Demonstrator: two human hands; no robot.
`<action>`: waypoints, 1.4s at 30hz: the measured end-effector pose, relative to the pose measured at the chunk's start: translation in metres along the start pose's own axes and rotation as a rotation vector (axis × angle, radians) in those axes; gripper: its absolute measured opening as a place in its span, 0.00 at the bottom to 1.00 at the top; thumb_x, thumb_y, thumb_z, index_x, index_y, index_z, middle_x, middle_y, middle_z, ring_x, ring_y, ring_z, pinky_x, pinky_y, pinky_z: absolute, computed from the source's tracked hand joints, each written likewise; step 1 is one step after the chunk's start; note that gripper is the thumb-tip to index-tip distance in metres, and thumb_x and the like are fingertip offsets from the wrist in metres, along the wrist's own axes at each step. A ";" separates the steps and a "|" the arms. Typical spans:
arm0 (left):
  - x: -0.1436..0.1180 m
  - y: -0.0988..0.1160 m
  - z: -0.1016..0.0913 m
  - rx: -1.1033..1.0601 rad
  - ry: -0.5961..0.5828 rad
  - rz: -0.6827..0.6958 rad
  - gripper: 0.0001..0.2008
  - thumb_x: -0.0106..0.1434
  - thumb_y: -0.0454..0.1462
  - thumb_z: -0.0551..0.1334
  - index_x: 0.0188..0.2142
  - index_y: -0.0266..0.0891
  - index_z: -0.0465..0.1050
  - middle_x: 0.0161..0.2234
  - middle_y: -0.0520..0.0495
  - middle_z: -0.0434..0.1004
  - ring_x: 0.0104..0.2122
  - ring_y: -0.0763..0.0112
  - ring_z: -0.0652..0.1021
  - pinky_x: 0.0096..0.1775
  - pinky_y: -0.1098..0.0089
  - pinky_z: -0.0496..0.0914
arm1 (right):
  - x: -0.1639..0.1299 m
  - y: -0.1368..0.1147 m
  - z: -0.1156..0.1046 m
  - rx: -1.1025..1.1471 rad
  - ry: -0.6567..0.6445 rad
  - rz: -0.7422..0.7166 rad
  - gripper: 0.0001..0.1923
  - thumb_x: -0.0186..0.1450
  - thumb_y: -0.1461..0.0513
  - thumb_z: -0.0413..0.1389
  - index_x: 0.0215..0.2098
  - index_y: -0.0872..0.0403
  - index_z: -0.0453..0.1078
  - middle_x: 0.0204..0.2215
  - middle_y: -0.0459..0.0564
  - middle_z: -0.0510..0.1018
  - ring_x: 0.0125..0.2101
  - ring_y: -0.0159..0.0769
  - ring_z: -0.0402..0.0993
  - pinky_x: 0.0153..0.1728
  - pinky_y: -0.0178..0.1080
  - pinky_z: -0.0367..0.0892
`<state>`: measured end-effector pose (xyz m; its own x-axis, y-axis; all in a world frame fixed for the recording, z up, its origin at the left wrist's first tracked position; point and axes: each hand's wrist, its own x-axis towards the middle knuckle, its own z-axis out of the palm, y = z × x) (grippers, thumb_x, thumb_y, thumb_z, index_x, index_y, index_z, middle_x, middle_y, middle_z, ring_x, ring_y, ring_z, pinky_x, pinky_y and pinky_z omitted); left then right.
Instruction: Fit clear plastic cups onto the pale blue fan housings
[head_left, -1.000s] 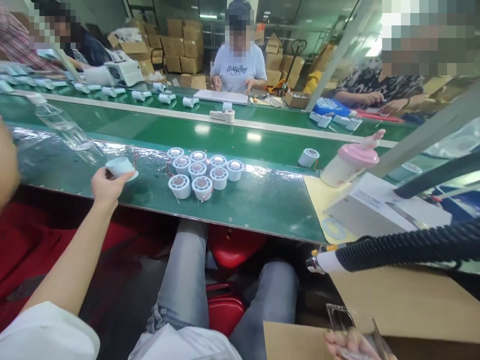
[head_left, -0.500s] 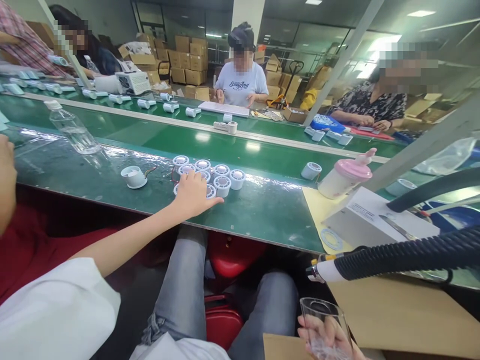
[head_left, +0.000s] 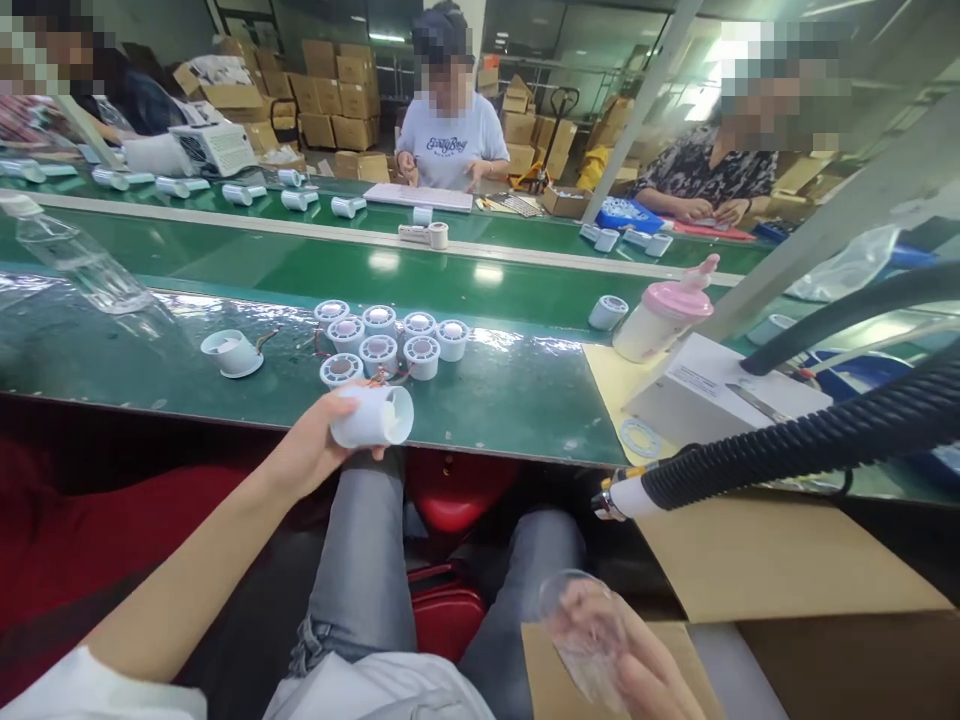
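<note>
My left hand (head_left: 319, 440) is closed around a white cylindrical housing (head_left: 364, 418), held tilted on its side just over the bench edge, its open end facing right. Thin wires trail behind it. Past it, several similar white round units with slotted tops (head_left: 379, 355) stand grouped on the green bench. Low in the view, my right hand (head_left: 622, 650) grips a clear plastic cup (head_left: 581, 620), somewhat blurred, above an open cardboard box (head_left: 787, 550). Left of the group, another white housing (head_left: 231, 353) sits on its flange with wires sticking out.
A black corrugated hose with a white nozzle (head_left: 630, 497) juts in from the right, near a white box-shaped device (head_left: 720, 395) and a pink-lidded cup (head_left: 671, 310). A water bottle (head_left: 82, 262) stands at left. Beyond the green conveyor (head_left: 300, 250), several people sit working.
My left hand has lifted one white housing from the group and brought it towards me, turned sideways. My right hand has moved left with the clear cup. The camera view has shifted slightly.
</note>
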<state>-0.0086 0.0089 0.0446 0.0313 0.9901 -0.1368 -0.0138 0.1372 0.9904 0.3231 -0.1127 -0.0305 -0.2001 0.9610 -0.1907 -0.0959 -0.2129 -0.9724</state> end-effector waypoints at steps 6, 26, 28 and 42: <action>-0.017 -0.044 0.049 -0.358 -0.456 -0.555 0.16 0.56 0.48 0.55 0.32 0.35 0.68 0.22 0.48 0.71 0.16 0.73 0.69 0.12 0.76 0.62 | 0.021 -0.010 0.036 -0.920 -0.084 -0.495 0.26 0.63 0.61 0.53 0.60 0.45 0.60 0.56 0.59 0.58 0.55 0.51 0.63 0.52 0.51 0.65; 0.048 -0.038 0.010 0.034 -0.436 -0.282 0.19 0.59 0.49 0.52 0.30 0.35 0.68 0.19 0.49 0.66 0.13 0.75 0.65 0.13 0.75 0.58 | 0.044 0.002 0.048 -1.054 -0.024 -0.533 0.25 0.64 0.63 0.51 0.60 0.47 0.59 0.56 0.56 0.64 0.52 0.44 0.68 0.48 0.47 0.71; 0.029 -0.047 0.009 0.027 -0.432 -0.280 0.20 0.61 0.50 0.49 0.30 0.36 0.67 0.21 0.49 0.67 0.15 0.75 0.66 0.15 0.75 0.59 | 0.043 0.002 0.048 -1.065 -0.014 -0.543 0.25 0.64 0.63 0.52 0.60 0.46 0.59 0.56 0.56 0.65 0.52 0.45 0.68 0.47 0.47 0.72; -0.024 -0.014 -0.001 0.706 -0.339 0.049 0.15 0.66 0.42 0.50 0.34 0.38 0.73 0.34 0.50 0.74 0.35 0.70 0.73 0.37 0.73 0.64 | 0.061 -0.012 0.090 -1.202 -0.041 -0.774 0.24 0.62 0.64 0.53 0.58 0.49 0.63 0.55 0.59 0.64 0.49 0.47 0.67 0.43 0.47 0.73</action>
<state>-0.0100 -0.0168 0.0340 0.3517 0.9162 -0.1923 0.6122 -0.0697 0.7876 0.2239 -0.0675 -0.0181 -0.5091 0.7540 0.4151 0.6733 0.6493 -0.3536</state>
